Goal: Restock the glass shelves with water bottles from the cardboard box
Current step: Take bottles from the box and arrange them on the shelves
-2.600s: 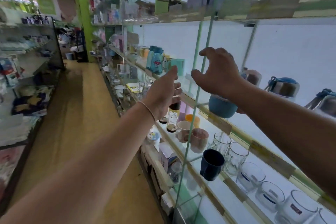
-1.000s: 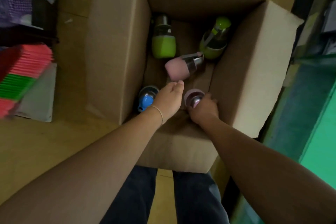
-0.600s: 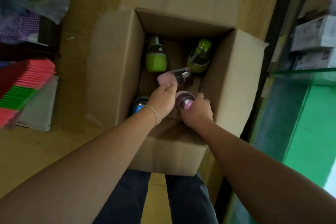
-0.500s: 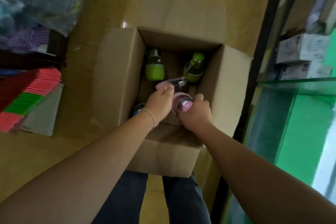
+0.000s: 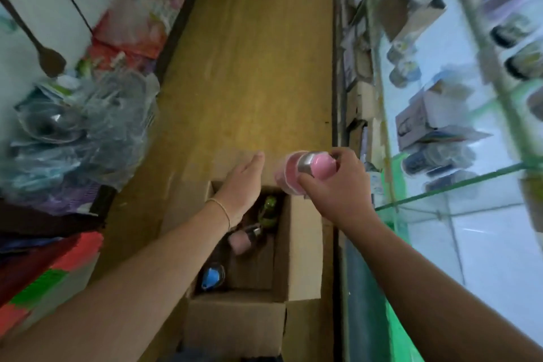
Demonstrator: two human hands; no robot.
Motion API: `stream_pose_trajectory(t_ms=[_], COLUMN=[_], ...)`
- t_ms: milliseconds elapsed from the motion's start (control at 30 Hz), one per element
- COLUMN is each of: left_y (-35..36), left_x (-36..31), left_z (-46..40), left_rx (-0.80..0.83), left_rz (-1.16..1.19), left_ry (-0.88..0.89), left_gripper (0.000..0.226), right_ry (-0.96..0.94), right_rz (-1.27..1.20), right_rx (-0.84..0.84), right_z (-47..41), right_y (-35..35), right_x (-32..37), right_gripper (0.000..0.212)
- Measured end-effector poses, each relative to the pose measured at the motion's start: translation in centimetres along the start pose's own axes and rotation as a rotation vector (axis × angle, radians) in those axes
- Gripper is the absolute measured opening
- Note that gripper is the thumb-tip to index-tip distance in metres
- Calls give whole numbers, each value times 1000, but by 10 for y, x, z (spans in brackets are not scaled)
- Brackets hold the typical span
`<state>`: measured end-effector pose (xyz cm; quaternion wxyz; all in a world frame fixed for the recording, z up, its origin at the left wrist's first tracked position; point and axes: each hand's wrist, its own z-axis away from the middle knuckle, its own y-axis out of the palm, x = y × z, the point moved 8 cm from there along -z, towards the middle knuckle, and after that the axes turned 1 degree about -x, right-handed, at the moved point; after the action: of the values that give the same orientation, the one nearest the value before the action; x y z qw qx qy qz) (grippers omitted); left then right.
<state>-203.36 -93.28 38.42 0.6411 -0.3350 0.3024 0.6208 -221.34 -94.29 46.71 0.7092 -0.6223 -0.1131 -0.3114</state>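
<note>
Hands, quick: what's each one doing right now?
Left hand: open, fingers straight, holding nothing, above the cardboard box.
Right hand: gripping a pink water bottle, lifted clear of the box.

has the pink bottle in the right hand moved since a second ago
Yes. The pink bottle, gripped by the right hand, was down inside the cardboard box; now it is lifted clear above the box's rim, toward the glass shelves.

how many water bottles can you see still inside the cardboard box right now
3. A green bottle at the far end, a pink bottle in the middle, a blue-lidded bottle nearest. The left hand and forearm may hide others.
</note>
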Motion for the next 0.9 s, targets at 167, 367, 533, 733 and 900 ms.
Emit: stream_pose_trajectory(t_ms=[167, 367, 533, 733, 900], left_y=[16, 45, 82, 147, 207], left_x=[-141, -256, -297, -326, -339], left_z=[62, 157, 224, 306, 367], left_rx=[126, 296, 441, 683, 871], left_rz=[91, 148, 191, 195, 151], left_ry=[225, 388, 397, 387, 364], left_gripper=[46, 40, 40, 39, 40], right_ry=[-97, -184, -181, -119, -53], right_rz=[-60, -88, -45, -23, -66], right_rx=[-284, -509, -624, -763, -878], right_z=[21, 68, 117, 178, 221], right_y=[-135, -270, -355, -450, -512], right_x=[74, 129, 139, 114, 71], right_gripper=[75, 68, 63, 68, 64])
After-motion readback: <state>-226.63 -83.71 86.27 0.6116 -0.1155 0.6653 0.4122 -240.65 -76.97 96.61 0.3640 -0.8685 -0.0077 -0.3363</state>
